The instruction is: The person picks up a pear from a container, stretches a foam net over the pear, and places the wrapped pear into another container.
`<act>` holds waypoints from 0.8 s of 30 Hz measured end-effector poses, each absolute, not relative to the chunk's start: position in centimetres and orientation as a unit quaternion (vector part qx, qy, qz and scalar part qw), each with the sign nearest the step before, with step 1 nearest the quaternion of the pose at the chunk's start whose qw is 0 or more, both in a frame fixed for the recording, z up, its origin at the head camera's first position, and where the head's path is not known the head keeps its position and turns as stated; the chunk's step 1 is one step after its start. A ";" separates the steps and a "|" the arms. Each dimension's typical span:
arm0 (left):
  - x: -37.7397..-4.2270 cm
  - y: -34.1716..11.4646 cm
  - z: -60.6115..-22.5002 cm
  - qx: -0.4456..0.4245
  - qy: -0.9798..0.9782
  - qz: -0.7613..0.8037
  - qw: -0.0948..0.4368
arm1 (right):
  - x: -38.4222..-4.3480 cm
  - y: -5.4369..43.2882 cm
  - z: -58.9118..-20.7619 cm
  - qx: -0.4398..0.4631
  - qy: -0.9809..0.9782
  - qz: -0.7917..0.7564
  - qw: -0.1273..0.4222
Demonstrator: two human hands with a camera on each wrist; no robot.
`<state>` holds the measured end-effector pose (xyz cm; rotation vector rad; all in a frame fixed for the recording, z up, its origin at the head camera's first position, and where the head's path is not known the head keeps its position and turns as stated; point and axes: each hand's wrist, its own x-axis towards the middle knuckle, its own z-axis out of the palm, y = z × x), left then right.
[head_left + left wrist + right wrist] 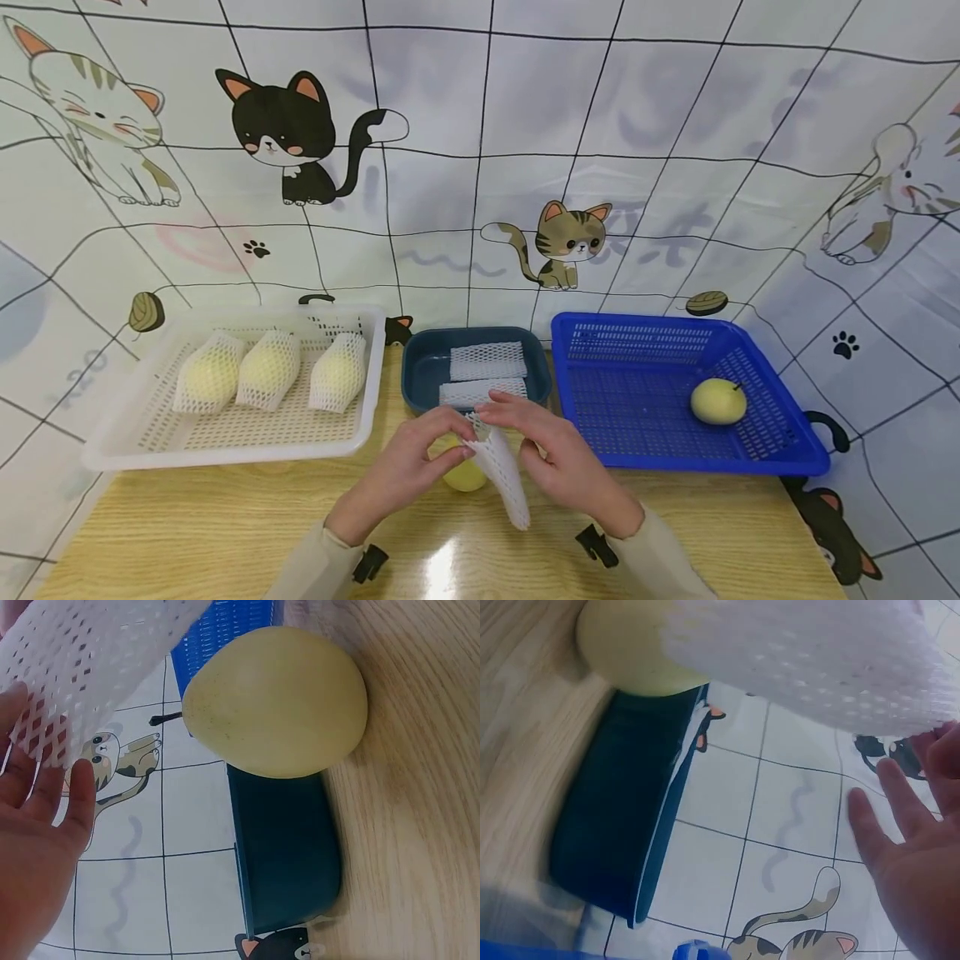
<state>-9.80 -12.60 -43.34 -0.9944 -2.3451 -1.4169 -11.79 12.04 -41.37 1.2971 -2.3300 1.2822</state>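
Note:
A white foam net sleeve (pixel 501 471) hangs between the two hands over the table, its mouth upward. My left hand (pixel 411 454) pinches the rim of that mouth between thumb and forefinger. From the other side my right hand (pixel 558 450) reaches across, fingertips at the rim and thumb held apart from them. In the right wrist view its other fingers (pixel 870 825) are spread. Under the hands is a yellow pear (pixel 465 475), partly hidden in the head view. Its stem and smooth skin show fully in the left wrist view, where the pear (pixel 277 705) lies beside the net.
Behind the hands, a dark teal tray (pixel 423 354) holds flat foam nets (pixel 489 361). At left, a white basket (pixel 262 450) contains three net-wrapped pears (pixel 268 371). A blue basket (pixel 630 417) at right has one bare pear (pixel 717 402). A cat-print cloth (pixel 435 192) rises behind.

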 end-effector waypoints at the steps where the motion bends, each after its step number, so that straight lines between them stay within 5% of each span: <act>1: -9.8 -12.6 -43.4 -0.340 -0.800 -0.481 0.111 | -11.9 12.0 -41.4 0.442 -0.784 0.423 0.101; 11: -9.8 -13.1 -44.0 -0.334 -0.792 -0.503 0.084 | -12.7 12.2 -41.6 0.454 -0.788 0.394 0.133; 24: -9.8 -13.4 -44.6 -0.305 -0.773 -0.554 0.048 | -12.2 10.8 -43.0 0.355 -0.756 0.549 0.032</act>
